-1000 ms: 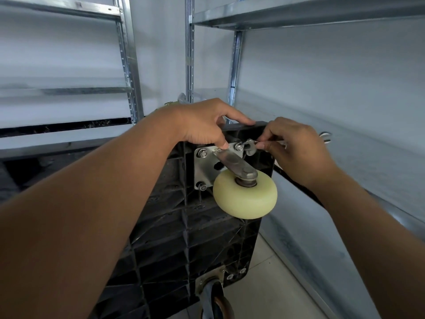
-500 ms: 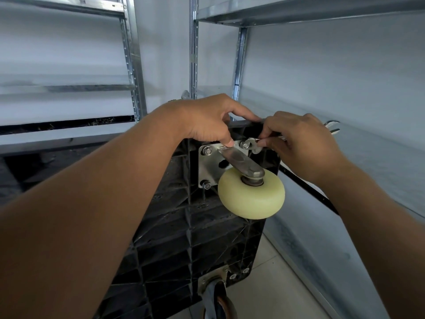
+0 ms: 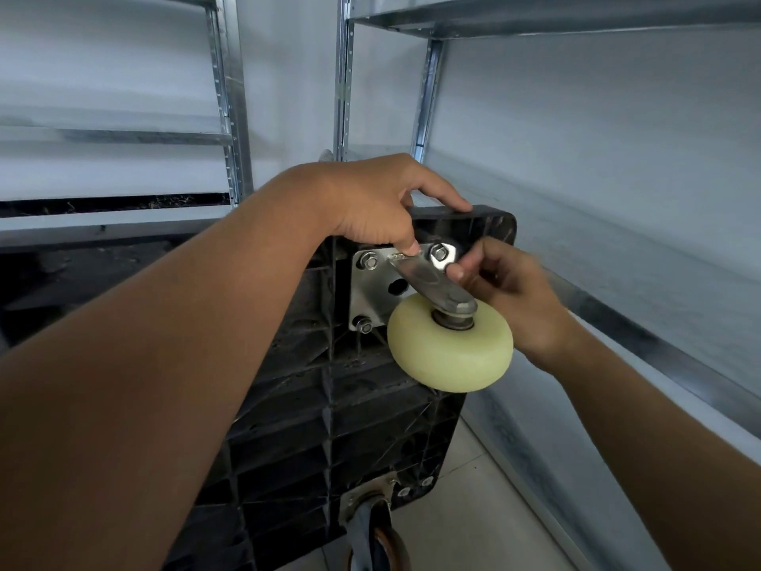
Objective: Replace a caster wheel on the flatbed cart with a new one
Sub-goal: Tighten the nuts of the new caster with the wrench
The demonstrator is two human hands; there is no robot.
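Since a second ago the right hand (image 3: 504,290) has swung the wrench (image 3: 444,257), pinched on the nut (image 3: 440,252), downward from 3 toward 5 o'clock, while the left hand (image 3: 379,204) grips the cart (image 3: 329,405) edge above the cream wheel (image 3: 451,350), so tightening probably goes on.

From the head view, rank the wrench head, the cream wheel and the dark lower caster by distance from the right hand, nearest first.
1. Wrench head, at the right hand's fingertips, on the upper right nut.
2. Cream wheel, just below-left of the hand.
3. Dark lower caster, at the cart's bottom edge.
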